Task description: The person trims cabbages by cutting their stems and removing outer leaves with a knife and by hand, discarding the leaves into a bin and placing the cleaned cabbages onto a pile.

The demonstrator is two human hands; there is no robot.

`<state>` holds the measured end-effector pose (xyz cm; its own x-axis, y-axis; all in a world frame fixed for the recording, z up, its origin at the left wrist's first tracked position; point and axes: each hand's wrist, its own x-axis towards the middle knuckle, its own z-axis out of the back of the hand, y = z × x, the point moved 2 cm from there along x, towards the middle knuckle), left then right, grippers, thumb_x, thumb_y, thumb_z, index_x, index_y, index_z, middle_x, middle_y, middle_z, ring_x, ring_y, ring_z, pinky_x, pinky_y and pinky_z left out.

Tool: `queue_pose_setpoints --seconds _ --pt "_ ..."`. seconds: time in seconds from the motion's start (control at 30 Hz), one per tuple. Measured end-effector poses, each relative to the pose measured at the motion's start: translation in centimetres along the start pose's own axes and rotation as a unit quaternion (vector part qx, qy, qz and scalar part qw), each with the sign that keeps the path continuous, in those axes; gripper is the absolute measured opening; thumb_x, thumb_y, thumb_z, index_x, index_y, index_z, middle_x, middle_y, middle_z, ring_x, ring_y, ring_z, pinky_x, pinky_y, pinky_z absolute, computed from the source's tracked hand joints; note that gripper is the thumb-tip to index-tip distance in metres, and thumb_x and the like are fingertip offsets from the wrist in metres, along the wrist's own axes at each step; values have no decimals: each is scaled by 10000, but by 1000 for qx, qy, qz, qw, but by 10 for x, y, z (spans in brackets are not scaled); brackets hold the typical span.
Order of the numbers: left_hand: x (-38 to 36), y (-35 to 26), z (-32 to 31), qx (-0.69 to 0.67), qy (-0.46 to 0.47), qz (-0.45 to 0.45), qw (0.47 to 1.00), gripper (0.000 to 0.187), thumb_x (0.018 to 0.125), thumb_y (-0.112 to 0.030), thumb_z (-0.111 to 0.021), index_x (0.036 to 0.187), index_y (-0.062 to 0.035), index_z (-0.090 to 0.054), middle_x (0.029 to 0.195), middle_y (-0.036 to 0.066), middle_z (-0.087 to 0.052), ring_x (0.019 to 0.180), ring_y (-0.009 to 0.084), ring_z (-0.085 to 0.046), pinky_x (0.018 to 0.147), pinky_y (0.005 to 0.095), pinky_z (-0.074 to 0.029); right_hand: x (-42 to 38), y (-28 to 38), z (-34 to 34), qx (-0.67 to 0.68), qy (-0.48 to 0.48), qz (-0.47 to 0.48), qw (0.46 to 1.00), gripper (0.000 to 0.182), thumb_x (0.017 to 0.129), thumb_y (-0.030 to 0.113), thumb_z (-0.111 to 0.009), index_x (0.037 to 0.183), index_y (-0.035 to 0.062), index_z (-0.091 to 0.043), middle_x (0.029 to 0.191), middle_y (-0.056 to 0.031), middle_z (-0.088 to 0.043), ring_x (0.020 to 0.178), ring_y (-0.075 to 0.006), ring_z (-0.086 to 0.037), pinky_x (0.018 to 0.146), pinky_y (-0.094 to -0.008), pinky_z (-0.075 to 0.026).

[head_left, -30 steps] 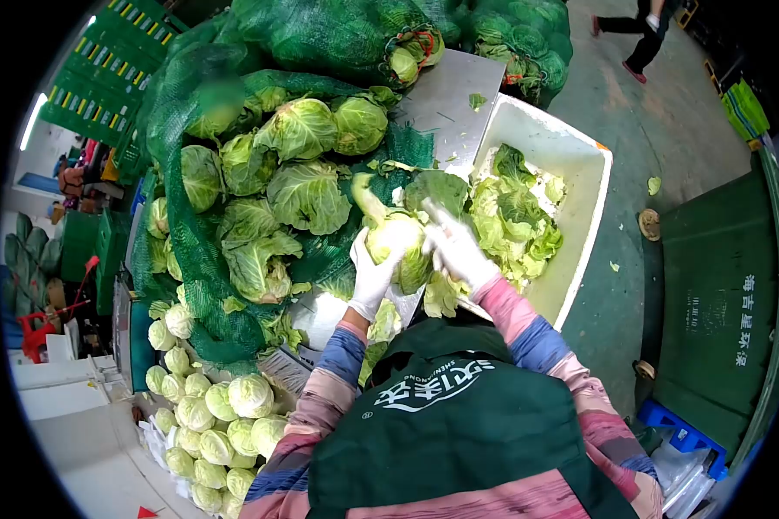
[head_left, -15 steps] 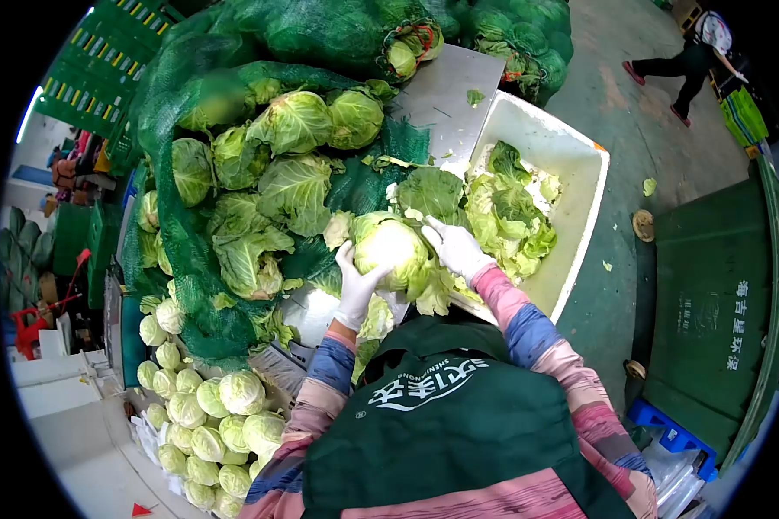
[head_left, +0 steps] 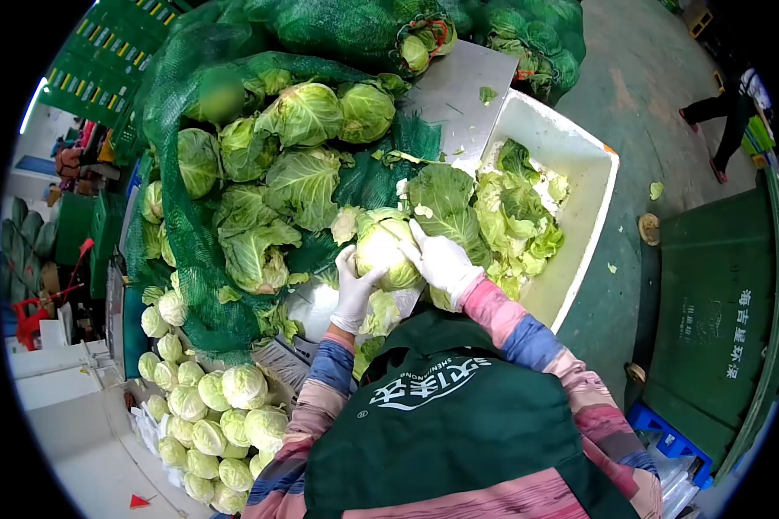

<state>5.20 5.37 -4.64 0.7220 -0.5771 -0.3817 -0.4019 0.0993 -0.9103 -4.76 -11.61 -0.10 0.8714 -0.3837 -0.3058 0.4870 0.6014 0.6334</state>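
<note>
A pale green cabbage [head_left: 388, 248] rests between my two white-gloved hands over the metal table. My left hand [head_left: 352, 290] is wrapped around its lower left side. Against its right side lie the fingers of my right hand [head_left: 437, 258]. A large loose outer leaf [head_left: 446, 203] lies just beyond my right hand, partly over the edge of the white foam box [head_left: 591, 233]. Leafy trimmings [head_left: 515, 225] fill part of that box. Untrimmed cabbages [head_left: 303, 112] sit in an open green mesh bag [head_left: 177, 208] at the upper left.
Trimmed cabbages [head_left: 208, 437] are piled at the lower left. Full mesh bags [head_left: 329, 26] stand at the back. A green bin [head_left: 710, 320] is on the right. At the upper right, a person [head_left: 736, 121] is on the floor area. Green crates [head_left: 104, 60] are stacked at the upper left.
My right hand has moved left onto the cabbage's side. A leaf that hung at the cabbage's lower right no longer shows there. The person at the upper right has moved farther right.
</note>
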Motion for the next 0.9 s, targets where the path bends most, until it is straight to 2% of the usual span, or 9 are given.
queue_pose_setpoints --seconds 0.13,0.23,0.33,0.4,0.5,0.6,0.7,0.8,0.9 --pt "-2 5 4 -40 -9 17 999 712 778 -38 -722 1328 -43 -270 1311 128 -446 1175 213 -487 944 327 -467 14 -16 15 212 57 -143 965 515 963 462 -431 1290 82 -552 981 -223 -667 912 -391 -638 791 -439 -498" --pt "-5 9 18 -33 4 -3 999 705 795 -70 -716 1340 -66 -269 1340 137 -421 1195 241 -474 928 369 -480 33 -52 -17 44 -125 -31 991 438 924 429 -541 1221 116 -618 708 -143 -667 609 -313 -641 598 -404 -510" --pt "-19 -1 34 -65 -69 64 993 735 827 -208 -720 1379 -128 -241 1418 139 -322 1240 328 -432 850 533 -510 12 -32 -18 17 -73 -32 997 292 885 392 -570 1006 148 -672 805 -172 -677 767 -337 -660 684 -426 -519" --pt "-26 3 38 -11 -36 42 998 722 840 -199 -706 1384 -103 -241 1398 144 -344 1237 344 -440 840 554 -520 0 -29 -32 65 -103 -32 992 282 890 383 -567 1017 154 -671 801 -164 -683 752 -329 -665 679 -428 -521" --pt "-20 -15 14 -128 -157 175 963 781 807 -250 -747 1384 -60 -256 1356 173 -380 1223 371 -455 817 590 -532 16 -102 -61 252 -199 -132 938 357 908 401 -553 1147 150 -642 835 -157 -698 760 -327 -674 695 -429 -524" --pt "-14 -11 4 -5 -160 84 983 928 719 -289 -833 1381 -11 -245 1289 172 -434 1162 285 -502 906 447 -501 9 -114 -10 107 -227 -203 947 421 927 438 -527 1227 152 -603 843 -159 -701 768 -329 -676 701 -429 -523" --pt "-9 -1 -5 173 -121 -87 974 906 681 -256 -857 1341 23 -302 1263 166 -451 1143 247 -508 950 347 -466 4 -70 0 107 -203 -8 973 449 958 397 -517 1323 135 -528 745 -171 -668 651 -272 -661 626 -376 -514" --pt "-7 0 -13 215 -100 -120 964 928 638 -259 -872 1328 32 -323 1255 175 -442 1153 267 -485 992 352 -414 -12 -7 11 -68 -7 24 997 574 965 503 -396 1426 162 -378 725 -192 -659 648 -368 -644 605 -463 -504" --pt "-13 -6 -21 293 -106 -158 937 935 621 -257 -872 1327 27 -328 1243 187 -433 1167 300 -461 1009 383 -391 -7 7 6 -107 -13 62 992 586 968 493 -375 1418 118 -377 748 -203 -663 685 -376 -653 619 -475 -511"
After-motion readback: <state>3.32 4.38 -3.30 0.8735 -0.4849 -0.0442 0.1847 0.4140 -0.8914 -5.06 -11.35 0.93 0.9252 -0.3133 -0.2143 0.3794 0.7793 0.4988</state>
